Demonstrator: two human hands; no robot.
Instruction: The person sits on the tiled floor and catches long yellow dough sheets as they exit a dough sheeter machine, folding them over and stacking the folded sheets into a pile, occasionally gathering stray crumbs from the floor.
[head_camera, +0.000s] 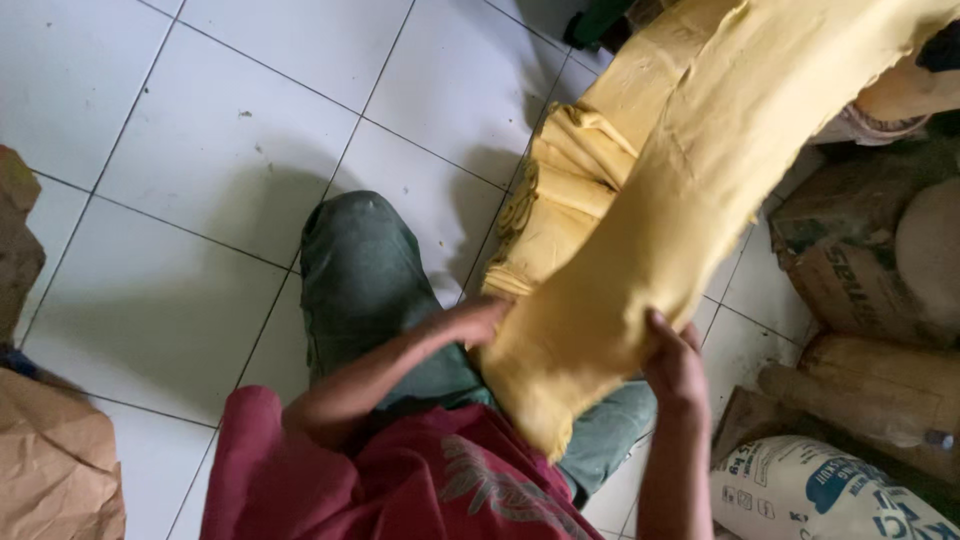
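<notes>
Two hands, left hand (470, 322), right hand (675, 365), gripping yellow cloth (640, 230) between

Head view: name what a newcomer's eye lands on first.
The big yellow cloth dominates, sweeping from the upper right down to the lap. The left hand and right hand grip its lower end above green-trousered knees. A printed white sack lies at the lower right on the pale tiled floor.

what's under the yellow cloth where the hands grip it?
Under the yellow cloth sit the person's knees in grey-green trousers and white floor tiles. Left hand and right hand grip its lower end; the covered floor is hidden.
</notes>
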